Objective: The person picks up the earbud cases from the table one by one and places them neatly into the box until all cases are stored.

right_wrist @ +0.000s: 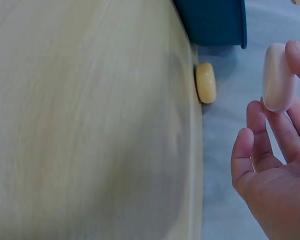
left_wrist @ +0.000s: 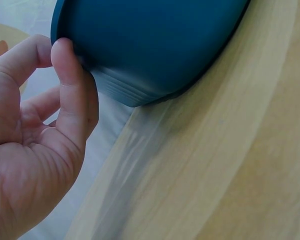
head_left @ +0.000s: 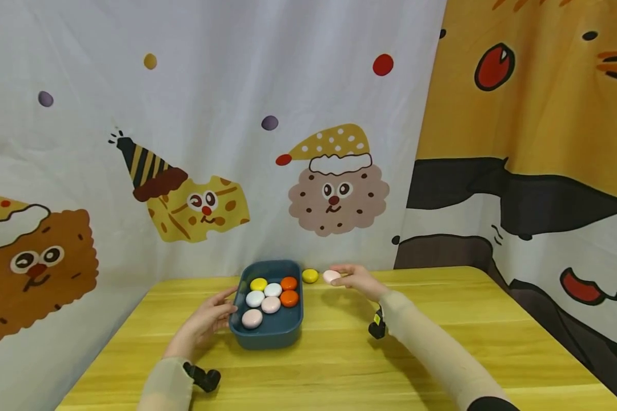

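Note:
A dark blue plastic bin [head_left: 267, 341] stands near the back of the table, with several smooth round discs in it: yellow [head_left: 259, 284], white, orange [head_left: 289, 298] and pale pink [head_left: 252, 318]. At its left side, my left hand [head_left: 211, 317] holds the rim, fingertips against the outer wall in the left wrist view. My right hand [head_left: 359, 279] pinches a pale pink disc [right_wrist: 279, 77] between thumb and fingers, to the right of the bin. Between the bin and that hand, a yellow disc [head_left: 310, 276] lies on the table; the right wrist view shows its edge.
The wooden table [head_left: 349, 371] has a light yellow grain. Directly behind its back edge hangs a white curtain [head_left: 211, 68] with cartoon food prints. More printed cloth [head_left: 457, 131] hangs at the right. Dark wrist-worn devices sit on both wrists.

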`<state>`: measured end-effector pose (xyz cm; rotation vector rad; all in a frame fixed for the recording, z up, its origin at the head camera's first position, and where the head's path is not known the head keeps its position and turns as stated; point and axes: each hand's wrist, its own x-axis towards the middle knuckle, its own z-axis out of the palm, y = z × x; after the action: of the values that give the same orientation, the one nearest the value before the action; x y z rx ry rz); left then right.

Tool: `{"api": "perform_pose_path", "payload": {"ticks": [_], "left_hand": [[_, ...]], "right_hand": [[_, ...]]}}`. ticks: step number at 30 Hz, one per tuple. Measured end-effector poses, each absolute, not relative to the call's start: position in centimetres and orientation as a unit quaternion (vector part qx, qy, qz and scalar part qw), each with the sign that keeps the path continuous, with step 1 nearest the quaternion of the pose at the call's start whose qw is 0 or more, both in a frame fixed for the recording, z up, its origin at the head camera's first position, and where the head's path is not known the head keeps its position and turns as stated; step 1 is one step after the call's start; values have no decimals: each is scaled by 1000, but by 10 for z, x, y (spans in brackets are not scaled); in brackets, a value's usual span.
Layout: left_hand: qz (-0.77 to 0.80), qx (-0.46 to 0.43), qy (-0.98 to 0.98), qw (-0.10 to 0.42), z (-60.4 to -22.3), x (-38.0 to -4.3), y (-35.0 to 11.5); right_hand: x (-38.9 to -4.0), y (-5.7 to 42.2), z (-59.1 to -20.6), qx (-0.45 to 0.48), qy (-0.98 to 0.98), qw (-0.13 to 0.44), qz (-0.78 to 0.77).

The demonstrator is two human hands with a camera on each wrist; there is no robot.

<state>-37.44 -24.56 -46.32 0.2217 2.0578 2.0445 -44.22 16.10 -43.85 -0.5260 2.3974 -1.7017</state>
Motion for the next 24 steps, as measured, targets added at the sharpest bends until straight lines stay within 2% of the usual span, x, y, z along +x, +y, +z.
{"api": "perform_pose_path", "payload": {"ticks": [14,24], "left_hand": [[695,47,708,113,-462,-374,-242],[701,66,700,117,-461,-374,-244]], "right_hand": [[-431,167,-446,-206,790,93,-569],[-424,155,-440,-216,792,102,-561]]}}
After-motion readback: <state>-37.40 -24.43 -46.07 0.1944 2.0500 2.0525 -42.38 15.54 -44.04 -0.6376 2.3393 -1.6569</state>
